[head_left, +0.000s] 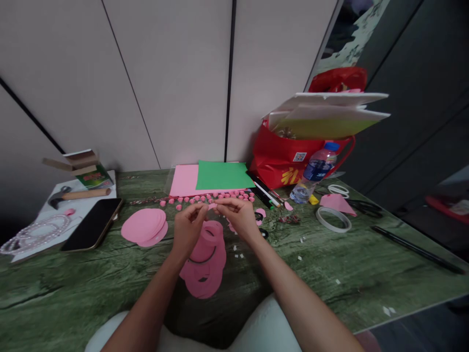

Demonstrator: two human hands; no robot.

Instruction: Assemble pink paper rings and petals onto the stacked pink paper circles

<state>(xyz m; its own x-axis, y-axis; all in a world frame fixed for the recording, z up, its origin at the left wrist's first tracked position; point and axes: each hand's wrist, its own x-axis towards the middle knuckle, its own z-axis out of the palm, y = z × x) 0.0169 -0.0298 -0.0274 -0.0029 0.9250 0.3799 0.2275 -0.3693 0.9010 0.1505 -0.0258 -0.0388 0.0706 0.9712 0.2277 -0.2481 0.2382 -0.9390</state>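
Head view: left hand [189,221] and right hand [237,215], both grips pinching pink paper strip [212,207] between them: three o'clock from left, nine from right, neither nearer. Long axis seemingly crosswise. Cut pink sheets [219,255] at six o'clock on bench [91,293].

Disc stack [142,225] left of my left hand [187,224], phone [92,226] farther left. Bottle [314,172] to my right, before the bag [271,155]
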